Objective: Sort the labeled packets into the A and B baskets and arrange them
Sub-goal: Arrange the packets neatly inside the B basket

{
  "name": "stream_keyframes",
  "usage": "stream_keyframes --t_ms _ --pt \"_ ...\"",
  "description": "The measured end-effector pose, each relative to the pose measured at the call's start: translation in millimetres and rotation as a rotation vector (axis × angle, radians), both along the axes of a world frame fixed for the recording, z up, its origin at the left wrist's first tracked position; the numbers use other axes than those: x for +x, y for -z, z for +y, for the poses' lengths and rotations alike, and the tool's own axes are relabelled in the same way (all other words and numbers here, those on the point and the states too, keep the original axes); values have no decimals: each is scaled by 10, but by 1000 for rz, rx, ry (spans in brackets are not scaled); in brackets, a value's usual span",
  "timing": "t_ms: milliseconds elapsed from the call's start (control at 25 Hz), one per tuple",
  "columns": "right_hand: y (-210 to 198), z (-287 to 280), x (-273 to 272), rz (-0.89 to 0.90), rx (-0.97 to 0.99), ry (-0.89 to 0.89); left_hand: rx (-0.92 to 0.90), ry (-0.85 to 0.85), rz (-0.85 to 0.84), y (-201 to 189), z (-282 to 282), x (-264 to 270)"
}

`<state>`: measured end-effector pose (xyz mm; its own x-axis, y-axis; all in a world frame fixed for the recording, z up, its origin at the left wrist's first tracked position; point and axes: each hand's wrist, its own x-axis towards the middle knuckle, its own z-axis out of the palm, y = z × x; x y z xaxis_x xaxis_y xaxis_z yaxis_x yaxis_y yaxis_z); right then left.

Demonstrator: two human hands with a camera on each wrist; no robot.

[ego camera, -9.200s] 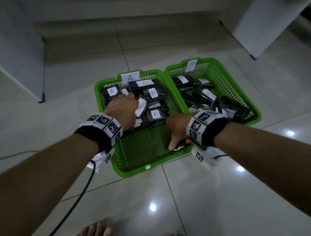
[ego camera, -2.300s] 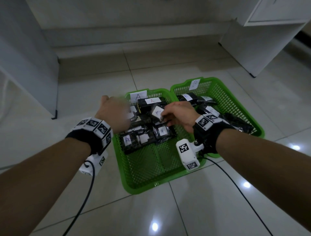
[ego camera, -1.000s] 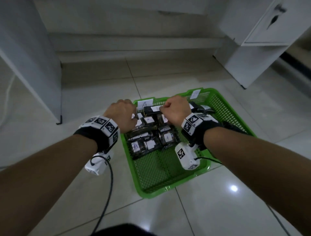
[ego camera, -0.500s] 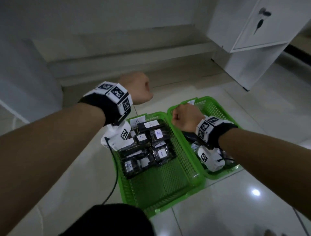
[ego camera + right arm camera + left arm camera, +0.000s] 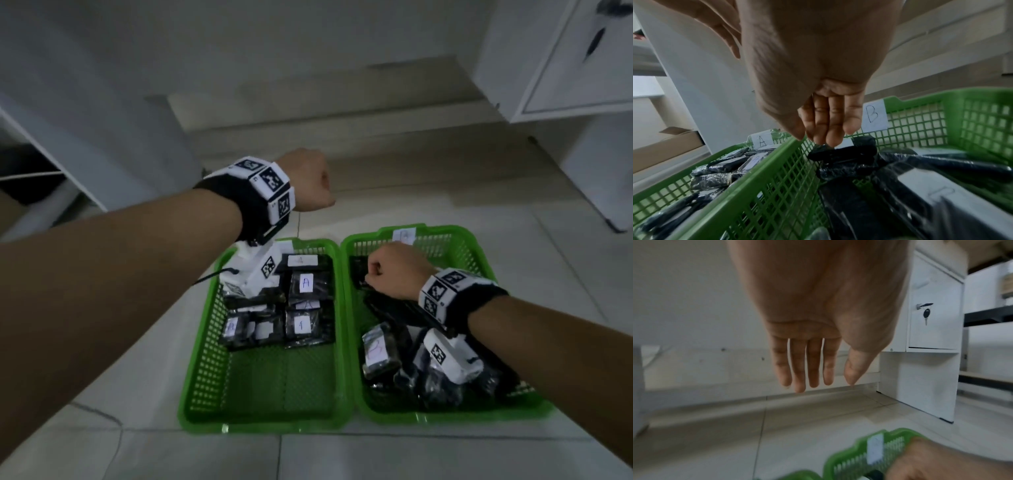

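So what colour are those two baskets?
Both baskets are bright green plastic mesh, clearest in the head view.

We see two green plastic mesh baskets side by side on pale floor tiles (image 5: 411, 459). The left basket (image 5: 205, 359) holds black wrapped packets with white A labels (image 5: 306, 283) at its 12 o'clock end. Our left hand (image 5: 310, 181) hovers above; our right hand (image 5: 394, 274) reaches into the right basket (image 5: 479, 260), over jumbled black packets (image 5: 380, 349).
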<state>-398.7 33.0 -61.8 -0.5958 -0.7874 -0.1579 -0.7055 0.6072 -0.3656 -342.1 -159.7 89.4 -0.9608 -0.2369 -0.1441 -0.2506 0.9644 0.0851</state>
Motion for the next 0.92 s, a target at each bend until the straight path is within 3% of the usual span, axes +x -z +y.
stream_keyframes --t_ms 160,360,480,560,720,920 --pt "236 166 -27 -58 -23 39 16 32 -171 176 271 -26" --pt "335 165 -117 -16 -18 92 -95 -18 -168 -275 265 -207" --pt "312 191 -169 10 -28 131 122 -116 -188 -296 533 -252" --pt "286 228 -204 33 48 125 226 -153 -203 -69 738 -272" --pt "280 326 -314 75 183 150 106 -75 -225 746 965 22" --pt "427 633 -262 7 281 138 260 -53 -34 1628 912 611"
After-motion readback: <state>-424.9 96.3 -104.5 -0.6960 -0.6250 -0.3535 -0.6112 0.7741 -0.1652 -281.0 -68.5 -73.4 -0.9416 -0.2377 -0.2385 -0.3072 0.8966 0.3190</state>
